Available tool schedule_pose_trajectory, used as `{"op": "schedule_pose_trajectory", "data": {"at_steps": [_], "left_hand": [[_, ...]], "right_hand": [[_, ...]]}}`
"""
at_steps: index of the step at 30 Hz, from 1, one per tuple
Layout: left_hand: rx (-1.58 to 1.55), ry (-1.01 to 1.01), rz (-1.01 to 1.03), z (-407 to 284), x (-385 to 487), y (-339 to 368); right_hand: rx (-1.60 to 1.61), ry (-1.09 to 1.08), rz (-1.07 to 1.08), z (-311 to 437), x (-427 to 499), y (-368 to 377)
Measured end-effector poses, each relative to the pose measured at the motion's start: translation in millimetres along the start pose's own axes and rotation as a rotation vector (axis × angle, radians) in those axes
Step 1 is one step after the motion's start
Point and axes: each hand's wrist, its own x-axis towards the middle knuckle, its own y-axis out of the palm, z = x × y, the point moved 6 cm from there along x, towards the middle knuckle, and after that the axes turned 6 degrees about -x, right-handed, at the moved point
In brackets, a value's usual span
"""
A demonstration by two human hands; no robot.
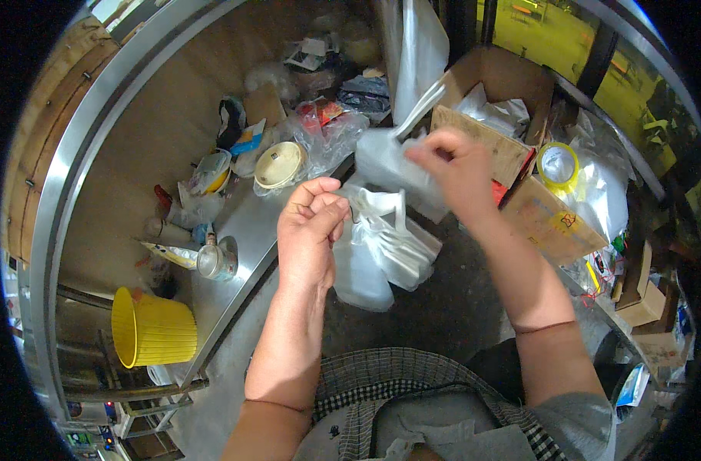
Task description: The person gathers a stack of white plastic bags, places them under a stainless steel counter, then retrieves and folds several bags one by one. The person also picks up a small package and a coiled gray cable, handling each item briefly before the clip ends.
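Note:
My left hand (pixel 316 230) is at the centre, thumb and fingers pinched on a thin dark loop or tie beside a bundle of white translucent plastic bags (pixel 391 242). The bundle hangs just right of that hand, its handles gathered near the fingertips. My right hand (pixel 451 167), blurred, is raised to the upper right with thumb and forefinger curled together. Close behind it is another translucent plastic bag (pixel 388 152) with white handles pointing up; whether the fingers grip it cannot be told.
On the metal counter (pixel 258 222) at left stand a yellow ribbed plastic bin (pixel 154 327), a glass jar (pixel 215 262) and a round cream lid (pixel 280 165). At right are open cardboard boxes (pixel 552 219), a roll of yellow tape (pixel 558 164) and plastic bags.

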Motion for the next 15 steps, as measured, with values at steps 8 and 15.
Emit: {"op": "schedule_pose_trajectory", "data": {"at_steps": [8, 15], "left_hand": [[-0.057, 0.003, -0.041, -1, -2, 2], [-0.009, -0.036, -0.07, 5, -3, 1]], "right_hand": [[-0.179, -0.505, 0.268, 35, -46, 58], [-0.512, -0.811, 0.158, 38, -75, 75]]}}
